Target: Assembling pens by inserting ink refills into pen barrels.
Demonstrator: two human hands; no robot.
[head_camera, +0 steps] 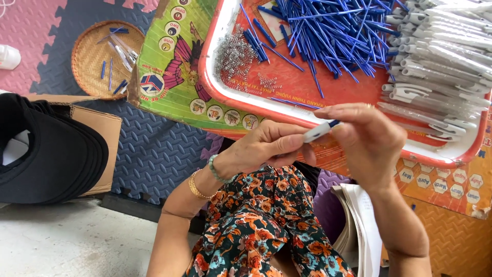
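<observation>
Both my hands, left hand point(266, 146) and right hand point(366, 141), pinch one white pen barrel point(319, 131) below the red tray point(307, 115) holding blue refills point(333, 31), probably springs point(234, 54), and white barrels point(446, 56).

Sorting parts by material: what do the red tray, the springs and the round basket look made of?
Red tray: glossy moulded plastic by its smooth rounded rim, likely. Springs: bare metal wire, silvery coiled glints. Round basket: woven bamboo or rattan, matte tan, with a visible weave and wrapped rim; the exact fibre is unclear.
</observation>
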